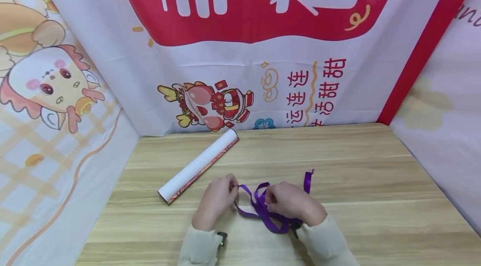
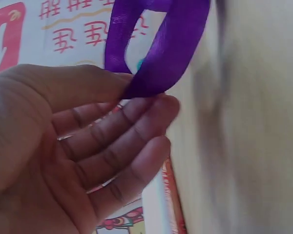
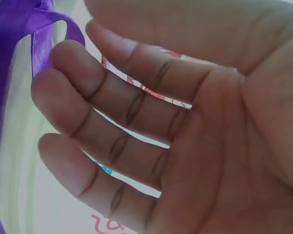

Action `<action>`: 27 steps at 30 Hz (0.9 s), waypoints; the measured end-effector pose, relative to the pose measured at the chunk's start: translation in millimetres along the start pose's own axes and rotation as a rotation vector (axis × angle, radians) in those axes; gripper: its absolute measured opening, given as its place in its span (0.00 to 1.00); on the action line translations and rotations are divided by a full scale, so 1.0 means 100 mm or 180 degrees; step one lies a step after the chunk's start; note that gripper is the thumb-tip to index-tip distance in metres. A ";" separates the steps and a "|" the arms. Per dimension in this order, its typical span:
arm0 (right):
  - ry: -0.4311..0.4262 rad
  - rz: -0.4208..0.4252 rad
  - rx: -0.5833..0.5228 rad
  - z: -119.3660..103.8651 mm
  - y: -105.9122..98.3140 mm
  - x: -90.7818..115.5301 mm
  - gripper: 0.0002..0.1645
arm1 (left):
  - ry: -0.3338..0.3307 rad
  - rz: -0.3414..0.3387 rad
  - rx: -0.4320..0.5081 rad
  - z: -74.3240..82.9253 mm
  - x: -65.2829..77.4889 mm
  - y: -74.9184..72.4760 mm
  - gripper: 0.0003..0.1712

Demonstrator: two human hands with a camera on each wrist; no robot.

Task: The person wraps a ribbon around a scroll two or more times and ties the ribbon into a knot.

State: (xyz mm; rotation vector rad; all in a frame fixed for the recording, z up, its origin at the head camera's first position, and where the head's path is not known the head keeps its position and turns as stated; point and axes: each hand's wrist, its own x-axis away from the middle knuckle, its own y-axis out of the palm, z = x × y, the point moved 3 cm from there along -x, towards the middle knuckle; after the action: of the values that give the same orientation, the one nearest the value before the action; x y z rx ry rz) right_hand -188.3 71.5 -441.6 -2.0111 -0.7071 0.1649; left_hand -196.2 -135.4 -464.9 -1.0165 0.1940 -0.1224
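Observation:
A purple ribbon (image 1: 267, 216) lies in loose loops on the wooden table, one end trailing off to the right. My left hand (image 1: 218, 199) pinches a loop of it between thumb and forefinger; in the left wrist view the ribbon (image 2: 183, 44) bends upward from that pinch. Over the right part of the loops is my right hand (image 1: 292, 201). The right wrist view shows its fingers (image 3: 112, 117) loosely bent, with nothing seen between them and the thumb. Ribbon (image 3: 41, 36) passes beyond the fingertips there; whether they touch it I cannot tell.
A white paper roll (image 1: 199, 165) with a red patterned edge lies slantwise on the table (image 1: 360, 165), left of the ribbon. Behind the table hangs a printed red and white cloth (image 1: 225, 61). Printed cloths also line the left and right sides.

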 end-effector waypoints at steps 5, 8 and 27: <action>-0.0178 0.0466 -0.0035 -0.07 -0.05 -0.05 0.24 | 0.0232 0.0297 0.0147 0.16 0.00 -0.13 0.04; -0.0391 0.0636 -0.0130 -0.15 -0.06 -0.06 0.32 | 0.0377 0.0403 0.0209 0.26 0.01 -0.18 0.04; -0.0397 0.1458 -0.0257 -0.26 -0.13 -0.08 0.11 | 0.0688 0.0616 0.0454 0.46 0.10 -0.39 0.05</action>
State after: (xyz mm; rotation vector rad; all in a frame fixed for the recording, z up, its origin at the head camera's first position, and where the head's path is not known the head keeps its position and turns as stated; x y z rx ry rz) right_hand -190.4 52.1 -418.8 -2.2297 -0.3210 0.5414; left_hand -176.9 -118.9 -409.2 -0.8369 0.4730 -0.0686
